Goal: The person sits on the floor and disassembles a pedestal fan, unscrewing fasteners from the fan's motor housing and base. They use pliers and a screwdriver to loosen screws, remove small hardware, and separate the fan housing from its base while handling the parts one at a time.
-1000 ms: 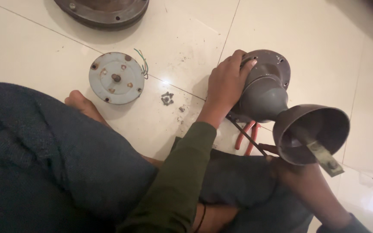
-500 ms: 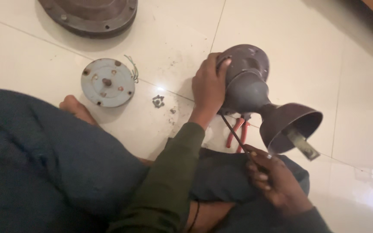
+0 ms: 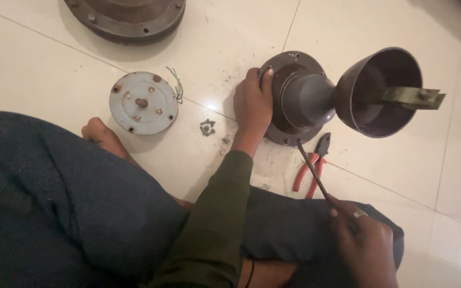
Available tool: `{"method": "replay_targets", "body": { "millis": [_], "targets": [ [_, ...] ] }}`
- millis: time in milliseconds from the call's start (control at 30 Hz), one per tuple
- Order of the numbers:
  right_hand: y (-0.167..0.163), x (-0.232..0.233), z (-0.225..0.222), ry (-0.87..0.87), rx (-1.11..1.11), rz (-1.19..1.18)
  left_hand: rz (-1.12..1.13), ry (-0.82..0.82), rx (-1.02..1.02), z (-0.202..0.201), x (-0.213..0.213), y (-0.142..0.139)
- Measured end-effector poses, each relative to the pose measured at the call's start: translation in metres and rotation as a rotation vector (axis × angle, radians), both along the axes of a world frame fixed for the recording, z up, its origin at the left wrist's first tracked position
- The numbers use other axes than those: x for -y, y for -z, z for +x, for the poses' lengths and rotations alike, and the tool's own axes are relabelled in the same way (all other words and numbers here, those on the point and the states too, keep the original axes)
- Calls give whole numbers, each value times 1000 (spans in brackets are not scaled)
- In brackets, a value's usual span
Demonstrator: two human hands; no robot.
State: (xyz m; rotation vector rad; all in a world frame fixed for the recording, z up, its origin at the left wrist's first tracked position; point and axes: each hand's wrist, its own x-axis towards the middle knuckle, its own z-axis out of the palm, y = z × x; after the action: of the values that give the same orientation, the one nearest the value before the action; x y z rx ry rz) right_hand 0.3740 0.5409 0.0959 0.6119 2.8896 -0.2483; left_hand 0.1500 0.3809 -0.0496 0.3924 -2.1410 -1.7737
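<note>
My left hand (image 3: 252, 106) grips the round flange of a dark grey metal housing (image 3: 305, 98) standing on the white tiled floor. Its neck leads right to a wide cup (image 3: 380, 90), open towards me, with a flat metal bracket (image 3: 412, 97) across the mouth. My right hand (image 3: 366, 245), a ring on one finger, rests over my knee and holds a thin dark screwdriver (image 3: 308, 160). The tool's tip touches the lower edge of the flange.
Red-handled pliers (image 3: 301, 178) lie on the floor just below the housing. A grey round disc (image 3: 143, 103) with short wires sits to the left, small nuts (image 3: 207, 127) beside it. A large round metal body (image 3: 126, 16) lies at the top. My bare foot (image 3: 102, 136) is near the disc.
The cup end of the housing has swung up and to the right. My right hand has come in with the screwdriver and set its tip on the flange edge.
</note>
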Motion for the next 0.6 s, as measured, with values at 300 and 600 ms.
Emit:
{"method": "replay_targets", "body": {
  "millis": [300, 600],
  "targets": [
    [18, 1, 10, -239, -222, -133, 34, 67, -119, 5, 3, -15],
    [13, 2, 4, -113, -51, -124, -19, 148, -175, 7, -4, -24]
  ]
}}
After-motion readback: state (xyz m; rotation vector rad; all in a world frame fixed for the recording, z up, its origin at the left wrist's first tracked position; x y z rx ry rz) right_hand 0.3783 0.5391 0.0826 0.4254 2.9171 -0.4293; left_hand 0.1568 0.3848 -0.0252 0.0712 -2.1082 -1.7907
